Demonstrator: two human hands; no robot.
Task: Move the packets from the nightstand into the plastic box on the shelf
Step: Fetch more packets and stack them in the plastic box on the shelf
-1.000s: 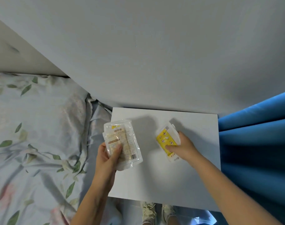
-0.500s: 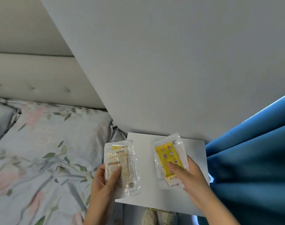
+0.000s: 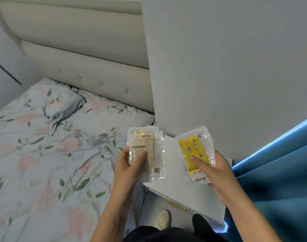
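White nightstand (image 3: 193, 194), floral bed (image 3: 44, 145) beside, blue curtain (image 3: 280, 172), grey wall (image 3: 227, 58)

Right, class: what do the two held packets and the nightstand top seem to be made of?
Pale packet: clear glossy plastic film, going by its glare and crinkles. Yellow packet: the same shiny wrap over a printed yellow sheet, possibly paper or film. Nightstand: smooth matt white board, likely painted or laminated wood.
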